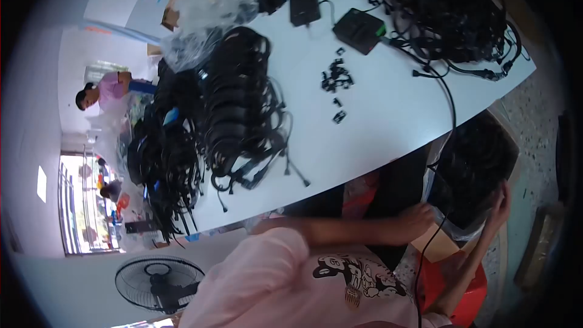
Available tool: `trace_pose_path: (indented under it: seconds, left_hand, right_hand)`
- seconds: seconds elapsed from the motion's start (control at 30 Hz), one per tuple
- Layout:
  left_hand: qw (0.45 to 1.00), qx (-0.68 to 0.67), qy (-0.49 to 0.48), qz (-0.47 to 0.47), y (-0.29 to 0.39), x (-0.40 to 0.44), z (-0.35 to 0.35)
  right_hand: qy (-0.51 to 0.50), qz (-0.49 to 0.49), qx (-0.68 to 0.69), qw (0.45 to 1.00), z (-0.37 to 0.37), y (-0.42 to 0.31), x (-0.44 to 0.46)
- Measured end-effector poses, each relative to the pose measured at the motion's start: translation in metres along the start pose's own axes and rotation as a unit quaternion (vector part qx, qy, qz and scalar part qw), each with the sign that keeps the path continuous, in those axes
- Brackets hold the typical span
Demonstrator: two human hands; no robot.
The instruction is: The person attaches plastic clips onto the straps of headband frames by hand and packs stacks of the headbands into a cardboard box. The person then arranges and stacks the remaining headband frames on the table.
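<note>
My left hand [419, 221] is closed at the near left edge of a cardboard box [438, 244] lined with a clear plastic bag [429, 177]; what its fingers hold is too small to make out. Across the box's opening, my right hand [500, 204] rests at the right edge of the lining, its fingers stretched out. Dark coiled items [477, 152] fill the box. A black cable [453, 109] runs from the table, passes over the box beside my left hand and continues down past my shirt.
The white table [310, 146] carries bundled black cables [237, 103], a cable heap [449, 12], small black parts [337, 78], a black box [359, 30] and plastic bags [212, 0]. A red stool [473, 285] stands under the box. A fan [159, 282] and another person [109, 90] are farther off.
</note>
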State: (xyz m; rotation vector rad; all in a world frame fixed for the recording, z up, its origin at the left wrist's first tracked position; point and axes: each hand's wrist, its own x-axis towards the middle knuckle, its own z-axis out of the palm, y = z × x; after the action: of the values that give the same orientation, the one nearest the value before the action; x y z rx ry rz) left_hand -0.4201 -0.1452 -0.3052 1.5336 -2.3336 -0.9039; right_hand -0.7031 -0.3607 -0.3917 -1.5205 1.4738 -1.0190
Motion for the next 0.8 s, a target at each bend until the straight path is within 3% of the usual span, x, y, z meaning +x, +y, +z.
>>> trace_pose_path:
  seconds: [0.07,0.13,0.2,0.27,0.33,0.4,0.43,0.47,0.5,0.6,0.67,0.8]
  left_hand:
    - [0.993,-0.109,-0.019,0.045,0.017,-0.068,-0.03]
    - [0.936,-0.338,-0.094,-0.006,0.044,-0.128,-0.122]
    - [0.873,-0.464,-0.077,-0.129,0.062,-0.188,-0.201]
    - [0.818,-0.52,0.036,-0.242,0.065,-0.244,-0.231]
    - [0.735,-0.594,0.214,-0.246,0.062,-0.289,-0.255]
    - [0.615,-0.667,0.346,-0.24,0.042,-0.32,-0.259]
    - [0.586,-0.68,0.37,-0.239,0.029,-0.33,-0.264]
    - [0.557,-0.692,0.393,-0.239,0.015,-0.339,-0.271]
    - [0.524,-0.704,0.415,-0.241,0.002,-0.346,-0.275]
    - [0.496,-0.724,0.412,-0.246,-0.035,-0.363,-0.281]
    - [0.488,-0.734,0.41,-0.234,-0.044,-0.364,-0.288]
    - [0.471,-0.746,0.409,-0.234,-0.038,-0.351,-0.294]
  right_hand:
    - [0.039,-0.071,-0.012,0.997,-0.011,-0.058,-0.004]
    - [0.067,-0.154,-0.041,0.985,-0.005,-0.161,-0.018]
    - [0.025,-0.214,0.007,0.976,0.021,-0.237,-0.031]
    - [-0.043,-0.268,0.073,0.96,0.057,-0.302,-0.037]
    - [-0.124,-0.355,0.013,0.926,0.11,-0.397,-0.058]
    - [-0.23,-0.46,0.039,0.857,0.175,-0.473,-0.064]
    - [-0.269,-0.487,0.04,0.83,0.211,-0.499,-0.062]
    - [-0.343,-0.436,0.049,0.831,0.246,-0.524,-0.062]
    - [-0.343,-0.462,0.027,0.817,0.286,-0.542,-0.058]
    - [-0.327,-0.521,-0.014,0.788,0.423,-0.568,-0.028]
    - [-0.353,-0.494,-0.057,0.792,0.505,-0.575,-0.012]
    - [-0.454,-0.425,-0.136,0.771,0.592,-0.591,-0.016]
